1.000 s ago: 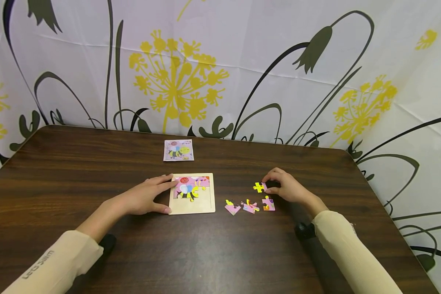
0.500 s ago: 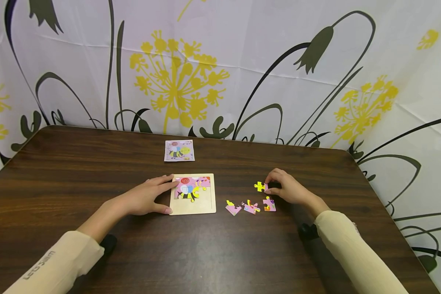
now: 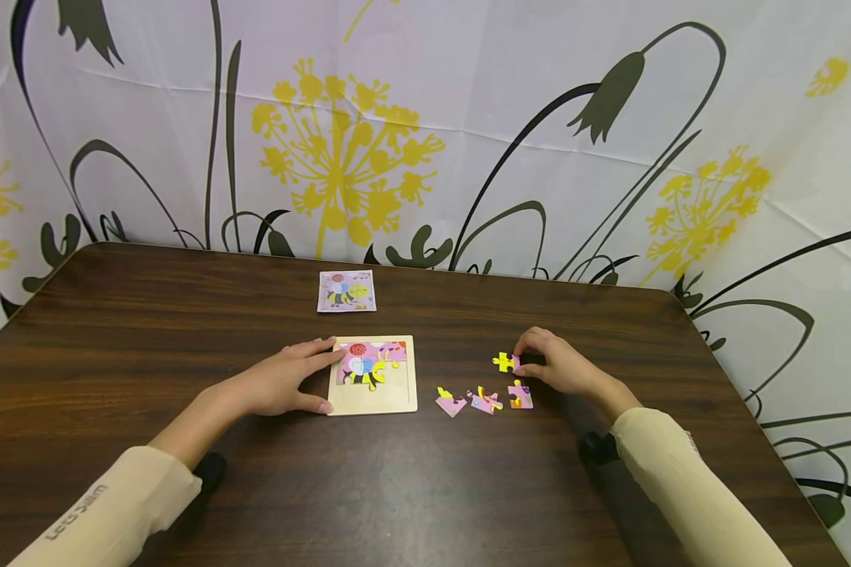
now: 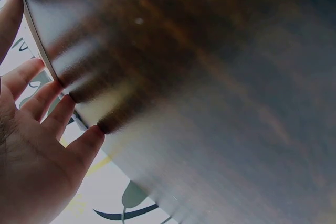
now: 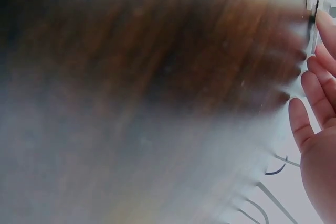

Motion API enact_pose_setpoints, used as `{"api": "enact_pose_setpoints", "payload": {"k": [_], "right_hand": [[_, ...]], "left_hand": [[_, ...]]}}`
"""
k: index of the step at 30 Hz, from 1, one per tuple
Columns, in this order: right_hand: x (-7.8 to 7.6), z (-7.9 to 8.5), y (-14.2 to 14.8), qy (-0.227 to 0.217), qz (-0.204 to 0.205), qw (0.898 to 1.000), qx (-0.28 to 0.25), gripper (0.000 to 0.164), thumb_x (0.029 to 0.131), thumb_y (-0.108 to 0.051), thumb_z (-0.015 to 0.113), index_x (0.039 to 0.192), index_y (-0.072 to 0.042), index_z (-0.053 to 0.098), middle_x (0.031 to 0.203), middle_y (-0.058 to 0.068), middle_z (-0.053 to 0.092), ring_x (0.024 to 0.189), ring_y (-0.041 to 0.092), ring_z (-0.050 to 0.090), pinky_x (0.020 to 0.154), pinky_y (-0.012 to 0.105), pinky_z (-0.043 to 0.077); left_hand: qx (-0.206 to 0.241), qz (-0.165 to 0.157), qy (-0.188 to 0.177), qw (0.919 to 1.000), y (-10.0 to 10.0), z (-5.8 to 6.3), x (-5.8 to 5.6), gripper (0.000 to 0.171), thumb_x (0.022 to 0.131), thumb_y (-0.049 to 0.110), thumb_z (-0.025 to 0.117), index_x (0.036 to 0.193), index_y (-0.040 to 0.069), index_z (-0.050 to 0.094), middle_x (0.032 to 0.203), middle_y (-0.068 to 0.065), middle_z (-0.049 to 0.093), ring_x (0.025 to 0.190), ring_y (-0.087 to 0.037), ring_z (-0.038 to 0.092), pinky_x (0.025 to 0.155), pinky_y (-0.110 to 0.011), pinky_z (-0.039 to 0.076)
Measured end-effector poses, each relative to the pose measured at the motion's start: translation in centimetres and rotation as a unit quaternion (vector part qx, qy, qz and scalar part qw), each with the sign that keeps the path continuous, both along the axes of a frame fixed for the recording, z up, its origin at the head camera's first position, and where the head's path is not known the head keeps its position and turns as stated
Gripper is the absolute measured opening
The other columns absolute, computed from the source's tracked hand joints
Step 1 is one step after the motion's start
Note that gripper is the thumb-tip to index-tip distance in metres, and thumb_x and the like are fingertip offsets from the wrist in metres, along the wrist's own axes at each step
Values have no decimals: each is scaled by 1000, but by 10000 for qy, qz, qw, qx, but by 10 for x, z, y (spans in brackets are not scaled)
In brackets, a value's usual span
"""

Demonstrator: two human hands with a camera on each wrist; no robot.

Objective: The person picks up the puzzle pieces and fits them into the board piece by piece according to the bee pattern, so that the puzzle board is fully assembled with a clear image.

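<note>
My left hand rests on the left side of a square wooden puzzle tray, fingers spread over its upper corner and thumb at the lower one. Joined pieces showing part of a bee fill the tray's upper area; its lower strip and right side show bare wood. To the right, my right hand pinches the pink end of a yellow and pink puzzle piece between thumb and fingers, low over the table. The left wrist view shows straight, parted fingers. In the right wrist view, the piece is out of sight.
Three loose puzzle pieces lie in a row between tray and right hand: one at left, a middle one and a right one. A bee picture card lies behind the tray. A flowered curtain hangs behind the dark wooden table.
The right hand has shifted slightly right, and the yellow and pink puzzle piece has turned a little with it. The left hand and tray stay in place.
</note>
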State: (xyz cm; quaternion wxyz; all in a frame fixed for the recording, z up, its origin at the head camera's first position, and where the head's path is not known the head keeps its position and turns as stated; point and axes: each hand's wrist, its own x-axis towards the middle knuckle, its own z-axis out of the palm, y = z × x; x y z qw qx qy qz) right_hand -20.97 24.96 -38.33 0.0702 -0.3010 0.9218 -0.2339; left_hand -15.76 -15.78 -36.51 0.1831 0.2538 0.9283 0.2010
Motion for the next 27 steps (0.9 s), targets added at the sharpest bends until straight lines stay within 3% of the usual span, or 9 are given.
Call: {"api": "enact_pose_setpoints", "payload": {"k": [27], "right_hand": [[-5, 18, -7, -227, -81, 9997, -75, 19, 82, -13, 69, 96, -7, 58, 98, 3, 59, 94, 21, 55, 82, 41, 45]], "left_hand": [[31, -5, 36, 10000, -2, -3, -1, 79, 77, 38, 70, 140, 3, 35, 145, -24, 24, 130, -46, 20, 100, -61, 19]]}}
